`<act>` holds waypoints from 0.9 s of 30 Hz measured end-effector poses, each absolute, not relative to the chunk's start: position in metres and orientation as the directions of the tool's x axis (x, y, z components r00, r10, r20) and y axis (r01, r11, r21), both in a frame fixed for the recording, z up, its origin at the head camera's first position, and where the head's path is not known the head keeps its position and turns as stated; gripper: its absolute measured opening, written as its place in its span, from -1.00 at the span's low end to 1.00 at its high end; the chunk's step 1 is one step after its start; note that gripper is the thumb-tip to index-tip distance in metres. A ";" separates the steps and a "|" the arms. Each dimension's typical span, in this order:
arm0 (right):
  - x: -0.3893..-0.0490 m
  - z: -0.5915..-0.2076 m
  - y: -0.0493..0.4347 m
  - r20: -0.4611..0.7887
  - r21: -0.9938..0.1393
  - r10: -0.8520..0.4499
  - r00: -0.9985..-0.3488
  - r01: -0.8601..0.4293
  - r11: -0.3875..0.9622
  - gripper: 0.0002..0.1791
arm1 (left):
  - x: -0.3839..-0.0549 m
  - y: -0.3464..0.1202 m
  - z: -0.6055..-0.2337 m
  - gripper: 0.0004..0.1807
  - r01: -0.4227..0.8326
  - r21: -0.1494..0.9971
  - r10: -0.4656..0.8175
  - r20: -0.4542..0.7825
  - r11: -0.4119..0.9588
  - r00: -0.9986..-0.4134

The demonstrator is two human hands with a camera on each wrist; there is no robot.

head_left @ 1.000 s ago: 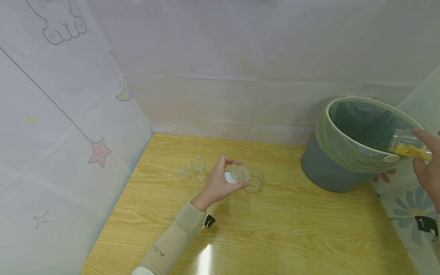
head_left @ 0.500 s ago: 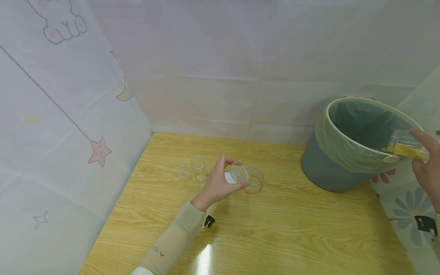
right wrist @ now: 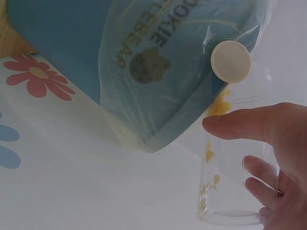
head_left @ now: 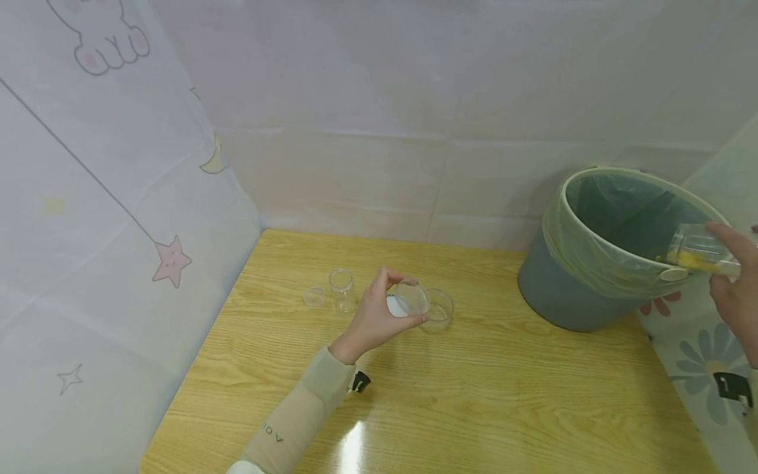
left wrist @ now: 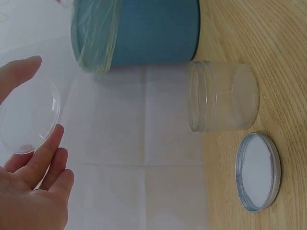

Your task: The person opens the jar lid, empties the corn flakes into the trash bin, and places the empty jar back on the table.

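Between thumb and fingers, my left hand (head_left: 379,319) pinches a thin clear disc lid (left wrist: 31,115) by its edge, raised above the table. An open clear jar (left wrist: 225,96) stands just beyond it. Beside that jar lies a silver-rimmed screw lid (left wrist: 256,172), its white inner face showing. At the far right, my right hand (head_left: 741,289) grips another clear jar (right wrist: 237,191), tipped with its mouth over the rim of a bin (head_left: 577,289). Yellow bits (right wrist: 219,106) sit towards the jar's mouth, and small yellow crumbs cling along its wall.
A narrower clear jar (head_left: 342,293) stands left of my left hand, with a flat clear disc (head_left: 314,297) beside it. The blue-grey bin has a translucent bag (head_left: 598,257) folded over its rim. Patterned sheets hang around the wooden table (head_left: 474,401).
The right hand's jar has shifted slightly left over the bin's rim. Its yellow contents have slid towards the mouth and dwindled. My left hand stays still with the clear disc lid.
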State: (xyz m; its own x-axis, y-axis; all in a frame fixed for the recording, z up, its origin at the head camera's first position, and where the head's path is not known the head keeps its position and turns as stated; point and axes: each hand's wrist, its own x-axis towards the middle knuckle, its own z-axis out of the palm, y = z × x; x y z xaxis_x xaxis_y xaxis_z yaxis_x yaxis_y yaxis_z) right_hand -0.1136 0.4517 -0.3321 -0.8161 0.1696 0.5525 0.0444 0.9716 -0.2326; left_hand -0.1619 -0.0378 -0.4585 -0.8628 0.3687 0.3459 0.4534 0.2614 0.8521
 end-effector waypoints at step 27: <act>-0.114 -0.323 0.449 0.489 -0.145 0.111 -0.865 0.045 0.988 -0.12 | -0.161 -0.038 -0.458 -0.33 0.449 0.854 0.374 0.339 0.261 -0.863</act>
